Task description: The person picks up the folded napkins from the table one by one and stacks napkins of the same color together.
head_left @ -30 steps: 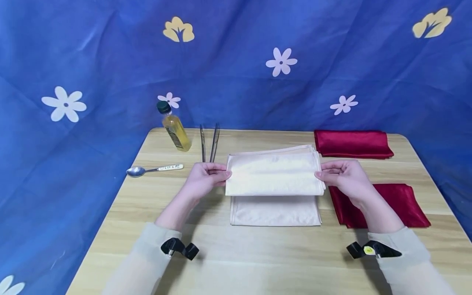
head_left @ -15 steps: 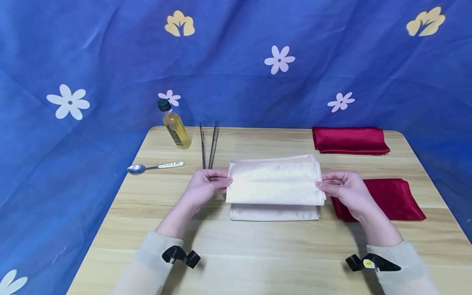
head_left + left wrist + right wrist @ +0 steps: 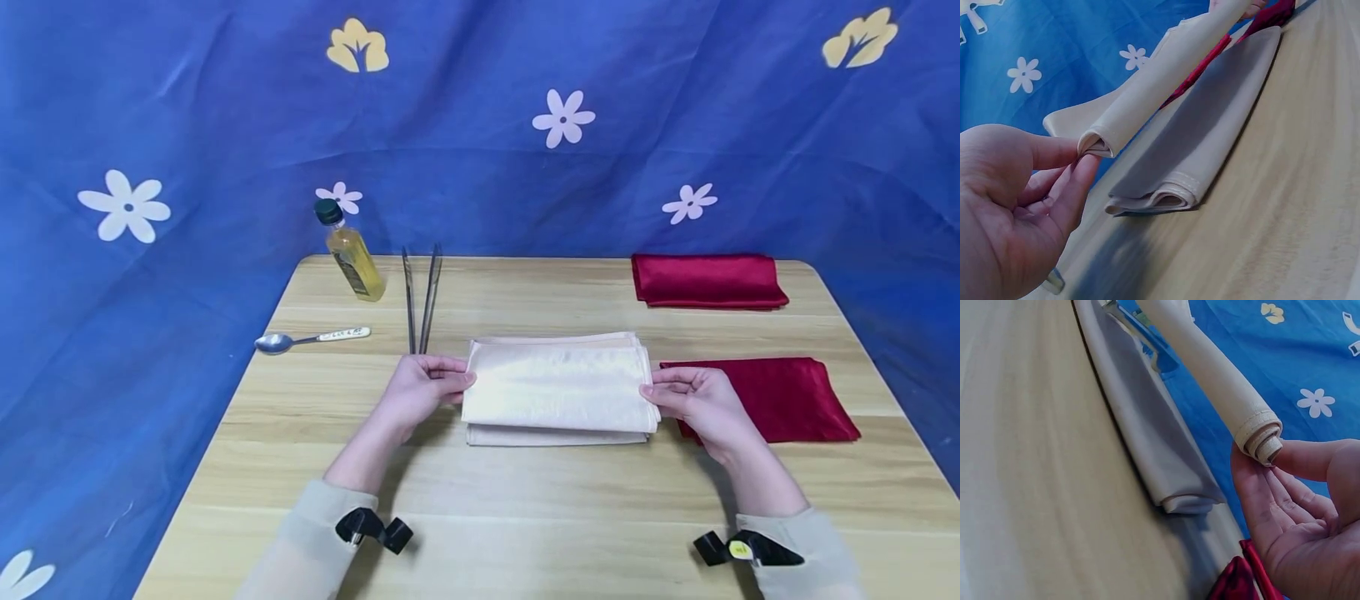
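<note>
A cream folded cloth [image 3: 558, 383] is stretched level between both hands, raised over the table. My left hand [image 3: 420, 390] pinches its left end between thumb and fingers; my right hand [image 3: 697, 408] pinches the right end the same way. Beneath it lies a second cream folded cloth [image 3: 555, 437] on the table, mostly covered in the head view. Both wrist views show a gap between the held cloth [image 3: 1141, 87] and the lower cloth [image 3: 1147, 419]. The held cloth's layers curl at its right end.
Two folded dark red cloths lie to the right, the nearer one [image 3: 787, 400] beside my right hand, the other [image 3: 708, 282] at the back. Metal tongs [image 3: 430, 300] lie beyond my left hand. An oil bottle [image 3: 356, 262] and a spoon [image 3: 315, 338] are at the left.
Both hands have brought the held cloth toward the person and lower in view, so it now covers most of the cream cloth on the table. The grip looks unchanged.
</note>
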Available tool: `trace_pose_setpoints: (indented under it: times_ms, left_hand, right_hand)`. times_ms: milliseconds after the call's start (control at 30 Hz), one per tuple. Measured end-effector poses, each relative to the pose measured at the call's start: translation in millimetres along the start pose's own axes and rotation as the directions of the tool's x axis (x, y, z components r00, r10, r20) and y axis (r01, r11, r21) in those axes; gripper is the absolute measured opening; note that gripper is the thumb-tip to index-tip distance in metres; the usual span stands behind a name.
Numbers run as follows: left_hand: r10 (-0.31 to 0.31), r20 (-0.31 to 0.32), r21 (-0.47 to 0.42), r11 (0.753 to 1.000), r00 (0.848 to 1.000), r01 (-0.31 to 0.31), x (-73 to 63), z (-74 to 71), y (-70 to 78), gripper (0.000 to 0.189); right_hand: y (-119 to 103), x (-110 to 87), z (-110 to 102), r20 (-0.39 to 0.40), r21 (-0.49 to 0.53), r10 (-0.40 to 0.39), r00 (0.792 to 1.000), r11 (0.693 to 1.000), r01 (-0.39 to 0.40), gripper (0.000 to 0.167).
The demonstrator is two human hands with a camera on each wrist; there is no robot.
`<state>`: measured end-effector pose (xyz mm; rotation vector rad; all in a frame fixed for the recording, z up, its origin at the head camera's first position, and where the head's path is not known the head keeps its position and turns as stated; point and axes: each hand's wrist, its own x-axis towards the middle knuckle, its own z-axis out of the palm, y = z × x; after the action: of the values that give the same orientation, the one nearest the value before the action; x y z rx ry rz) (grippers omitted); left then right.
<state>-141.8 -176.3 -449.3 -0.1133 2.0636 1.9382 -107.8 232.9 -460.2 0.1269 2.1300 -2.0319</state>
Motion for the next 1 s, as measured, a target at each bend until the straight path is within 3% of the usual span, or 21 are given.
trace_pose_setpoints:
  times_ms: [500,733,1000]
  left_hand:
    - [-0.021,-0.008,0.010,1.000,1.000,0.021,-2.0,-0.9,-16.0,0.025]
    - [-0.030,-0.029,0.067,0.997,0.999,0.032,-0.8,1.5,-22.5,0.021]
    - [-0.044,-0.002,0.148,0.988,0.999,0.043,0.4,4.4,-19.9,0.021]
  right_hand:
    - [10.9,3.5,4.3,0.047,0.004,0.044,0.998,0.999,-0.044,0.040]
    - [18.4,7.4,6.1,0.033,-0.050,0.061,0.998,0.997,-0.059,0.042]
    - [16.0,9.0,5.6,0.040,-0.117,0.074,0.996,0.991,-0.069,0.039]
